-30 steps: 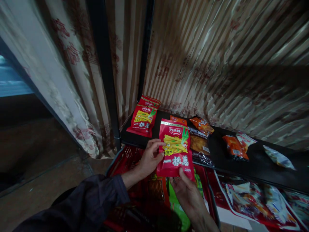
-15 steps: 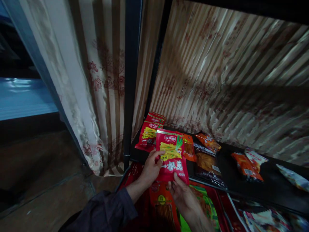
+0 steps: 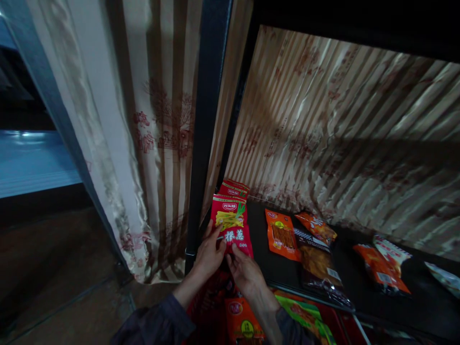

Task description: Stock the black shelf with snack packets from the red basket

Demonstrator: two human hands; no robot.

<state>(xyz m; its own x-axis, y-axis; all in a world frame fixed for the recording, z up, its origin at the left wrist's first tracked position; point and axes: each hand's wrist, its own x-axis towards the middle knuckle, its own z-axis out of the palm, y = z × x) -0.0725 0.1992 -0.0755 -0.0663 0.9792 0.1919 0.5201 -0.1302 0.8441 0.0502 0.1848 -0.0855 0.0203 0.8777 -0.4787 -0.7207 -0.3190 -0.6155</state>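
Observation:
A flat red snack bag (image 3: 233, 221), printed with yellow sticks, a green scallion and white lettering, lies over other red bags (image 3: 234, 187) at the left end of a black shelf (image 3: 259, 225). My left hand (image 3: 209, 255) is closed on its lower left side, fingers reaching onto the printed front. At the bottom edge, my right hand (image 3: 247, 274) grips it with the thumb close to the edge; the fingers underneath are partly hidden. Just right of the bag lies an orange snack packet (image 3: 282, 235) with brown sticks.
A brown snack bag (image 3: 319, 268) and several orange packets (image 3: 381, 268) lie farther right on the shelf. Below my hands, a red basket (image 3: 347, 321) holds an orange packet (image 3: 244, 321) and a green one (image 3: 305, 318). A dark post (image 3: 208, 120) and striped curtain (image 3: 161, 134) stand left.
Both hands have moved the red bag left and away from me, onto the other red bags. The orange stick packet, partly covered before, now shows fully.

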